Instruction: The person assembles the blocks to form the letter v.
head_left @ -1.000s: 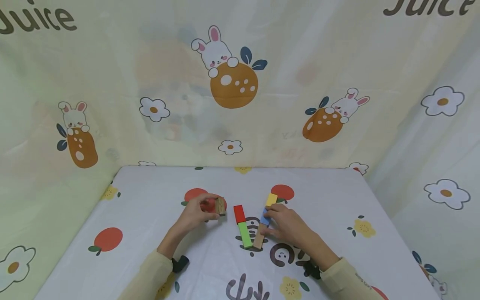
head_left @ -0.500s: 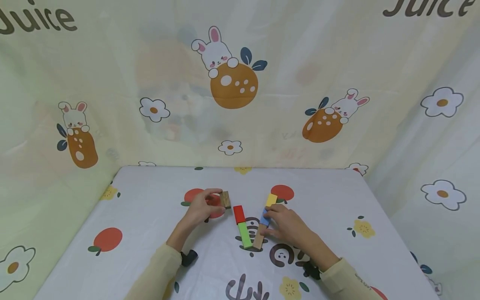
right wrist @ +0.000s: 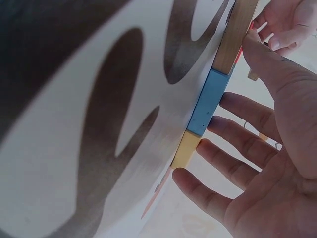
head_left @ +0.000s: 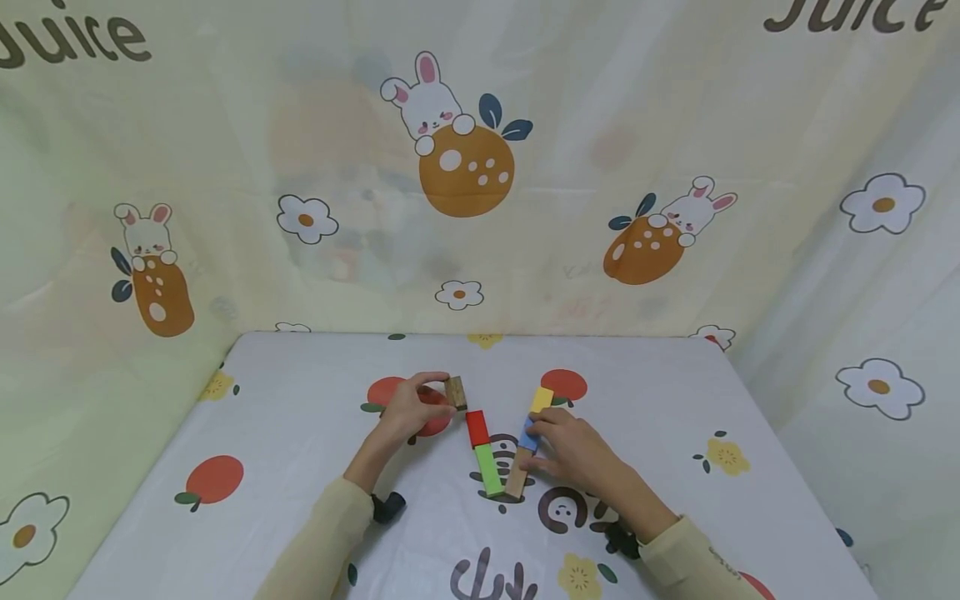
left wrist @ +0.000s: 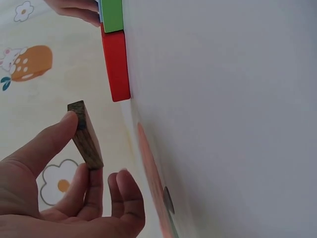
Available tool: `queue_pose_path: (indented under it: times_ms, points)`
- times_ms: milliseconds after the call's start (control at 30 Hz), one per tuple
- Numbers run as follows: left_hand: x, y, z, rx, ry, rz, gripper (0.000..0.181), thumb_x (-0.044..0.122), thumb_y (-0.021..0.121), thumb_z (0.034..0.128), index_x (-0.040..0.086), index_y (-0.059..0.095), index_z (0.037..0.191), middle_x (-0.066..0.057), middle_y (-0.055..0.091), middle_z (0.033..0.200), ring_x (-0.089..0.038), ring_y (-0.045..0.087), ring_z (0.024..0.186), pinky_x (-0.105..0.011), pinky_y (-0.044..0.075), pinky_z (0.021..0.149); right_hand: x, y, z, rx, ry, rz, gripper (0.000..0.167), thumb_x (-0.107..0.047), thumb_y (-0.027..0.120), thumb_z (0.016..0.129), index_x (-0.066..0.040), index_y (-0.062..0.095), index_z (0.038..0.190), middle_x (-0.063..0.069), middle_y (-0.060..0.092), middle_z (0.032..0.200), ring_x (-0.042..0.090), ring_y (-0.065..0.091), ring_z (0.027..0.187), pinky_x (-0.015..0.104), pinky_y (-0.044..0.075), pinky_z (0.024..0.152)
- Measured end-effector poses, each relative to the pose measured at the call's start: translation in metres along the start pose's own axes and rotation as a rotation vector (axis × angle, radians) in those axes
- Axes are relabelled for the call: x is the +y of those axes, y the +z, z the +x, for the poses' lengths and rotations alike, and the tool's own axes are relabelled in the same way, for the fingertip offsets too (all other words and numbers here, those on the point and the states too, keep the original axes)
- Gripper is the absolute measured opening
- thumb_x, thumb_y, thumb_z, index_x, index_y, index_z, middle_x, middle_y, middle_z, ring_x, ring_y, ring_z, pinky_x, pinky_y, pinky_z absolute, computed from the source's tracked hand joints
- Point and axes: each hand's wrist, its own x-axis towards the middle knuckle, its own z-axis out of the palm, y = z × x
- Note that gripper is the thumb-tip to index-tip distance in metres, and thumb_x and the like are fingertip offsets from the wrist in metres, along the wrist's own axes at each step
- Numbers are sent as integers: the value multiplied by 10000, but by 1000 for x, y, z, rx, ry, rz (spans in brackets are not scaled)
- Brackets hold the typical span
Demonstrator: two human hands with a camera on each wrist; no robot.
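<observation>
My left hand (head_left: 408,410) pinches a dark-grained wooden block (head_left: 455,393) between thumb and fingers, raised off the table just beyond the red block (head_left: 477,428). The red block meets a green block (head_left: 489,471) end to end. A tan wooden block (head_left: 517,477), a blue block (head_left: 528,438) and a yellow block (head_left: 542,399) form a second slanting row. At their near ends the two rows come together in a V. Fingertips of my right hand (head_left: 577,446) rest along the second row, thumb at the tan block, as the right wrist view shows.
A white printed cloth (head_left: 300,433) with fruit and flower patterns covers the table. Behind it hangs a patterned curtain (head_left: 345,125), which also runs along both sides. Each wrist carries a dark camera (head_left: 388,507).
My left hand has carried the wooden block away from me and to the right, close to the red block's far end, tilting it. The right hand and both rows have stayed put.
</observation>
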Motion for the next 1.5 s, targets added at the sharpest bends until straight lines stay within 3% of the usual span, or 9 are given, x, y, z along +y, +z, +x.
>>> queue_pose_path:
  times_ms: [300,700,1167,1500]
  points:
    - [4,9,8,-34,-17,-21,595,177,883,842,208,683,1401,-153,683,1286,-262,603,1124,-360,533,900,0,1,0,-8,12,-4,573,-482,886,827,-122,763,1256,96,709,1368,313,644,1318,485,578,1059]
    - [10,18,17,-57,-21,-19,583,166,880,842,199,689,1392,-137,669,1308,-304,593,1215,-426,555,974,2,1,2,-11,1,-1,577,-490,884,828,-115,767,1250,87,706,1377,307,636,1328,496,562,1082]
    - [14,23,18,-47,-49,54,583,150,870,853,199,678,1401,-154,655,1331,-311,576,1212,-493,523,1042,2,1,2,-10,4,-2,567,-486,889,823,-116,772,1237,88,709,1372,303,639,1320,499,566,1075]
    - [11,23,20,-42,-43,100,579,149,867,856,172,677,1403,-152,657,1234,-282,568,1112,-405,537,919,2,1,2,8,-11,-5,579,-492,893,815,-107,774,1230,87,718,1349,299,654,1294,483,576,1061]
